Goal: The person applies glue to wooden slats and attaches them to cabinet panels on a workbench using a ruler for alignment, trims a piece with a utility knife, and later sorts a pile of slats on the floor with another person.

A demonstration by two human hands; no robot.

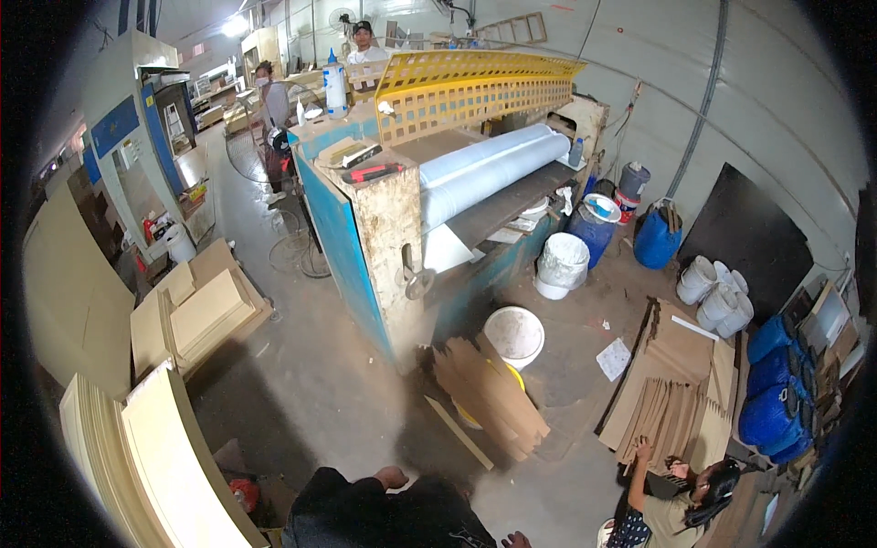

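At the lower edge, my dark clothing fills the middle. What looks like my left hand shows as a small rounded patch of skin at the front of it. Its fingers cannot be made out. My right hand is partly cut off by the lower edge, its visible fingers a little apart and nothing seen in them. Ahead of both hands, brown sheets lean against a white bucket on the floor. A thin pale strip lies beside the sheets.
A blue and cream roller machine with a raised yellow guard stands ahead. Pale panels are stacked at left. At right, a crouching person touches brown strips; blue drums stand beyond. Two people stand behind the machine.
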